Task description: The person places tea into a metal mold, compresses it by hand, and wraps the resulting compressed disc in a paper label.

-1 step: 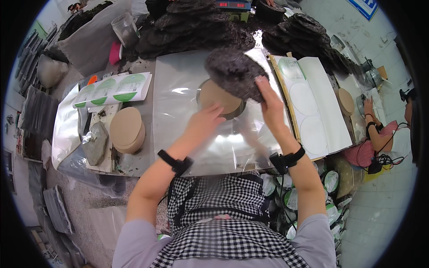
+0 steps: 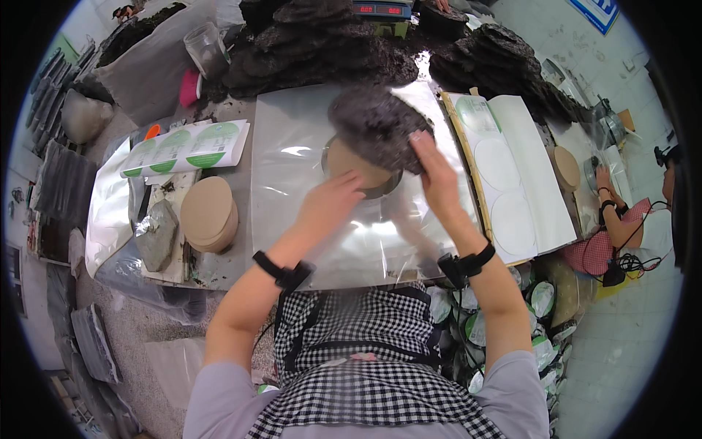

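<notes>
Reaching with the left hand [image 2: 330,203], fingers only a little apart and blurred, over the near left part of a round brown card [image 2: 352,162], but cannot tell if pinching it. Holding by its right edge, with the fingers of the right hand [image 2: 436,175], a dark flat cake [image 2: 379,126], tilted above the far part of the same card in the middle of the surface [image 2: 241,260]. Can see a stack of brown cards [image 2: 209,208] to the left and, farther away, two dark piles of similar cakes [image 2: 300,51].
</notes>
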{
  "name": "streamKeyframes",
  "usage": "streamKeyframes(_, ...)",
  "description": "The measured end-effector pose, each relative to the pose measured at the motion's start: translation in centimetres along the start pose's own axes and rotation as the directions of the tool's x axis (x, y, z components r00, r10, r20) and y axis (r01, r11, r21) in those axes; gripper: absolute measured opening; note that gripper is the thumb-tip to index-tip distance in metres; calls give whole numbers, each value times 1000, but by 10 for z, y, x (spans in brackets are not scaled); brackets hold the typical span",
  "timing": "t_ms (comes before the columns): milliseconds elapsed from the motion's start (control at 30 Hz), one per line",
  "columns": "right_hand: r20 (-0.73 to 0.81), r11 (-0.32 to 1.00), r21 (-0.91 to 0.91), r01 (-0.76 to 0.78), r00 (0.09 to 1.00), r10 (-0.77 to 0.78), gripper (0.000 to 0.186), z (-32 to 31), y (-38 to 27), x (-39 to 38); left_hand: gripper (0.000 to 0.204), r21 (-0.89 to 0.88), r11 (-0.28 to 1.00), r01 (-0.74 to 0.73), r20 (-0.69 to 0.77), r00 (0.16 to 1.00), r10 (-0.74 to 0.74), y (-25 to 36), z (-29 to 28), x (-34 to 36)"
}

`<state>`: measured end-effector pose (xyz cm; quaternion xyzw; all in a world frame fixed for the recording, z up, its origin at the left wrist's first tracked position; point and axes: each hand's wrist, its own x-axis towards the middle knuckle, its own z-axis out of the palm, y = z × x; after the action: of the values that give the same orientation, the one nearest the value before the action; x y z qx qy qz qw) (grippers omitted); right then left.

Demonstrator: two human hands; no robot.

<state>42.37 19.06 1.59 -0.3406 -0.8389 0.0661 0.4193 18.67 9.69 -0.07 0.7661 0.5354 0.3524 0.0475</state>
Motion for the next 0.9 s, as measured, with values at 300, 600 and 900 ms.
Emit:
streamKeyframes(300, 651, 951, -254, 177, 758, 33, 58, 9, -9, -11, 75, 142, 990, 10, 285, 957, -50, -64, 0, 32)
streamKeyframes(600, 786, 901, -345, 263, 606, 124, 74, 85, 19, 25, 68, 301, 953, 41, 543, 814, -207, -53, 17, 80)
streamKeyframes(900, 778, 852, -383, 357, 622, 89, 77, 105, 36, 10, 68, 423, 896, 137, 549, 748, -373, -60, 57, 71)
